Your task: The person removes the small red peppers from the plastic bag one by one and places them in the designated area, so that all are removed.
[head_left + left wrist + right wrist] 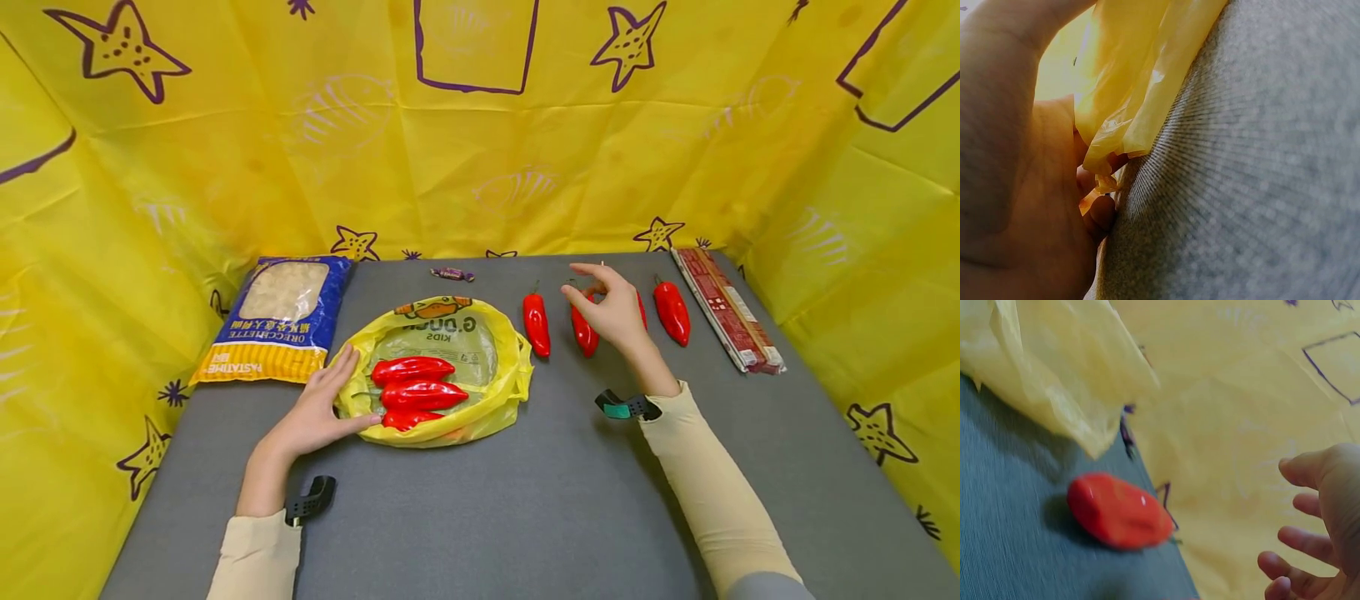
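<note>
My left hand (321,410) holds the left side of a yellow plastic bag (517,375), thumb at the front rim and fingers along the outer wall. In the left wrist view, folds of the bag (1141,81) lie between thumb and fingers. Three glossy red peppers (423,395) lie side by side inside the spread mouth of the bag. My right hand (617,310) is over the row of peppers right of the bag, thumb and fingers apart with nothing between them. Below it is a red pepper (583,333); the hand partly hides another pepper (642,310).
More peppers flank the right hand: one red pepper (536,325) beside the bag, another pepper (671,313) farther right. A blue and yellow pasta pack (273,321) lies left, a long red packet (729,312) right. Behind the bag sits a purple wrapped candy (452,274). Yellow cloth (480,183) walls the table.
</note>
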Available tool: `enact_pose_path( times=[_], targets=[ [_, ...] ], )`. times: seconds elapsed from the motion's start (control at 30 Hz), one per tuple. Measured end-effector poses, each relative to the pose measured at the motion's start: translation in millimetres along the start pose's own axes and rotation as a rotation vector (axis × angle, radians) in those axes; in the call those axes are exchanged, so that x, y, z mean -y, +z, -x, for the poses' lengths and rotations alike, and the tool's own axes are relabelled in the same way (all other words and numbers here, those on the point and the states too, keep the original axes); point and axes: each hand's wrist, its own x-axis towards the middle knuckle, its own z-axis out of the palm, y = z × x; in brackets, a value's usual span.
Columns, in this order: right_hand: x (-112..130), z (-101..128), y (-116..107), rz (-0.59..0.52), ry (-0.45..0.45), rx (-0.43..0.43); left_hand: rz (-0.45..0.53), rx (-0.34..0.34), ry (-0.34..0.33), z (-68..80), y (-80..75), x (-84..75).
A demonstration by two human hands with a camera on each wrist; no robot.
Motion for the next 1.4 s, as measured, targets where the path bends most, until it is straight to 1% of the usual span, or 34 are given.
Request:
enact_pose_path(
  times=[0.3,0.5,0.7,1.0,1.13,1.27,1.4],
  targets=[
    [31,-4,33,-0.063,-0.068,0.106,-0.001,0.004,-0.004,0.5,-0.7,-0.6],
    [53,-8,55,-0.118,-0.081,0.153,-0.002,0.007,-0.006,-0.8,-0.7,-2.0],
    [75,-16,77,-0.159,-0.088,0.238,-0.001,0.015,-0.008,-1.1,-0.6,-2.1],
    [105,-37,112,-0.183,-0.134,0.348,0.006,0.008,-0.009,-0.8,-2.0,-0.2],
    [117,-44,124,-0.168,-0.157,0.398,0.006,0.012,-0.013,-0.9,-3.2,-0.5],
    [123,-49,136,-0.145,-0.16,0.451,0.008,0.014,-0.015,-1.7,-3.3,-1.0],
    [124,-51,148,-0.145,-0.173,0.501,0.011,0.021,-0.021,-1.8,-2.3,-1.2]
  ],
)
